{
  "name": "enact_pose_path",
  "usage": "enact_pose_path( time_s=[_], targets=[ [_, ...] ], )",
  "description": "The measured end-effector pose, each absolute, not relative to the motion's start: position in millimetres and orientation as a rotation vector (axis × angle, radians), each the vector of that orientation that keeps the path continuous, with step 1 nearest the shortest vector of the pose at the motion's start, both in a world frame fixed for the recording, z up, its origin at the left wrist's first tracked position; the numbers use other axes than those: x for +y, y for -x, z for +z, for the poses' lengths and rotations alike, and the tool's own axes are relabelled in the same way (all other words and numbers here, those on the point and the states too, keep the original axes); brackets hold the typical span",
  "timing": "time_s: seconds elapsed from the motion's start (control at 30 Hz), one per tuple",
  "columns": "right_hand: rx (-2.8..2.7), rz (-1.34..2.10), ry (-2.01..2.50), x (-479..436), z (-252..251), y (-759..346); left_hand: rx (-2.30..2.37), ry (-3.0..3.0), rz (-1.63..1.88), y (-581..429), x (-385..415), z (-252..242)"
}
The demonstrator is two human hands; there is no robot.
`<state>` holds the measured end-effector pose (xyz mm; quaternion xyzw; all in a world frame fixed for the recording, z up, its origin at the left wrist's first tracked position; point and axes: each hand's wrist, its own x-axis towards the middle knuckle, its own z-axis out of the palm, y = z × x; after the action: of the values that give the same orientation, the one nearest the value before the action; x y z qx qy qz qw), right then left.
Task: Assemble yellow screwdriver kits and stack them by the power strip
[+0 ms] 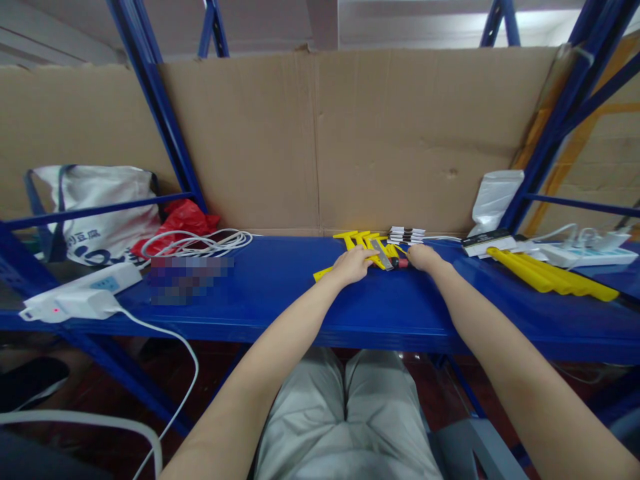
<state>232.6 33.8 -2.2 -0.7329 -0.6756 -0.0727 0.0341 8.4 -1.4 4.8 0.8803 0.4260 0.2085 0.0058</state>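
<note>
Both hands are close together at the back middle of the blue shelf. My left hand (353,265) is closed around a yellow scraper (323,274); part of its handle shows left of the fingers. A grey metal blade (382,255) lies just right of that hand. Behind it are several yellow scraper parts (347,236) with T-shaped ends. My right hand (423,257) is closed beside a small red and black object (400,263), too small to name. What its fingers hold is hidden.
Small white packs (406,235) lie at the back. On the right are yellow handles (555,275), a black-and-white box (487,243) and a power strip (590,254). Coiled white cable (210,243), a power strip (117,277) and a cloth bag (103,217) stand left. Cardboard (390,140) walls the back.
</note>
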Motion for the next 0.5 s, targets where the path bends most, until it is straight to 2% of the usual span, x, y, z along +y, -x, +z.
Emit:
enact_pose_path(
  time_s=[0.27, 0.5],
  targets=[
    [-1.838, -0.176, 2.199, 22, 4, -238, 1.285, -2.757, 0.717, -8, 5, -1],
    [-1.309, -0.008, 1.829, 18, 19, -244, 1.283, -2.742, 0.713, -8, 3, 1]
  ],
)
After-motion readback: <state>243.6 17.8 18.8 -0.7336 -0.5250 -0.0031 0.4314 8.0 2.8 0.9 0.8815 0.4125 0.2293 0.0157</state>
